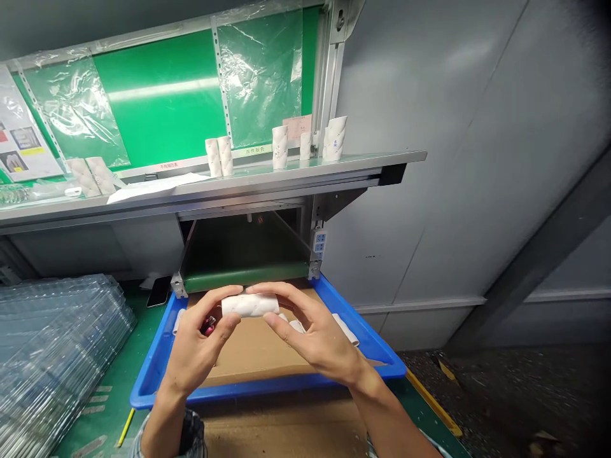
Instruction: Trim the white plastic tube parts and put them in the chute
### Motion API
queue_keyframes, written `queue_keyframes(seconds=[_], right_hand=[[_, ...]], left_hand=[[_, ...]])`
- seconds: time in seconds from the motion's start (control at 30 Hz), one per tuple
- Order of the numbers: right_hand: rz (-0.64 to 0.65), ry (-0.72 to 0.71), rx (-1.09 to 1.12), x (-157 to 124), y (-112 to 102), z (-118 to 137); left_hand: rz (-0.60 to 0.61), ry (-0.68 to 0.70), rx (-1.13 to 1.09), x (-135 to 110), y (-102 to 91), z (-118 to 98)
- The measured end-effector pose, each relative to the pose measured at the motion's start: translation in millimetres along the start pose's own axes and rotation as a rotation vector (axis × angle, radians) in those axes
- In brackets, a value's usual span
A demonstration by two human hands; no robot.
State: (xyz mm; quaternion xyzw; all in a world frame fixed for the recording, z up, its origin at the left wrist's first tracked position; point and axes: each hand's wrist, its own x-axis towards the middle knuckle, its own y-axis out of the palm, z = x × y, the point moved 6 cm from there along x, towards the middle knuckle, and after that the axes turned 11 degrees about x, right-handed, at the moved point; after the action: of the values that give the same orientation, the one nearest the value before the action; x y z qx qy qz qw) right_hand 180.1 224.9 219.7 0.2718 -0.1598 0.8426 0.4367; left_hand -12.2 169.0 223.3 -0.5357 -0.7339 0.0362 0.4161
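A white padded cylinder (250, 305), lying sideways, is held between my left hand (203, 337) and my right hand (305, 331) above a blue plastic tray (267, 389). Each hand grips one end with fingers and thumb. A sheet of brown cardboard (258, 350) lines the tray. Under my hands lie more white pieces, one (346, 329) to the right and one (177, 321) at the left rim. A small red-pink object (208, 326) shows beside my left hand, too hidden to name.
Several white cylinders (280, 146) stand on a metal shelf (238, 181) ahead, with loose papers at its left. A stack of clear plastic trays (52, 350) sits left, beside a phone (158, 291) and a yellow pencil (125, 427). A grey wall (429, 191) rises right.
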Motion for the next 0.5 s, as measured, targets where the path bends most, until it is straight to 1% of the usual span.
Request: queue_keyframes(seconds=[0.1, 0.17, 0.23, 0.3, 0.4, 0.5], right_hand=[[-0.022, 0.008, 0.049, -0.4, -0.9, -2.2], [-0.04, 0.024, 0.085, -0.1, -2.3, -4.4], [-0.043, 0.023, 0.093, 0.0, -3.4, -4.4], [-0.033, -0.005, 0.071, -0.2, -3.6, -1.1], [-0.01, -0.09, -0.055, -0.1, -1.1, 6.5], [0.017, -0.241, -0.303, 0.2, 5.9, 11.6]], left_hand=[[-0.005, 0.001, -0.005, -0.5, -1.7, 1.9], [0.018, -0.003, -0.03, -1.6, -0.1, 4.3], [0.048, -0.018, -0.059, -3.2, 1.9, 6.9], [0.051, -0.027, -0.063, -4.4, 2.0, 8.3], [0.008, -0.014, -0.041, -4.9, 0.9, 7.2], [-0.01, 0.006, -0.002, -5.2, 6.2, 5.1]])
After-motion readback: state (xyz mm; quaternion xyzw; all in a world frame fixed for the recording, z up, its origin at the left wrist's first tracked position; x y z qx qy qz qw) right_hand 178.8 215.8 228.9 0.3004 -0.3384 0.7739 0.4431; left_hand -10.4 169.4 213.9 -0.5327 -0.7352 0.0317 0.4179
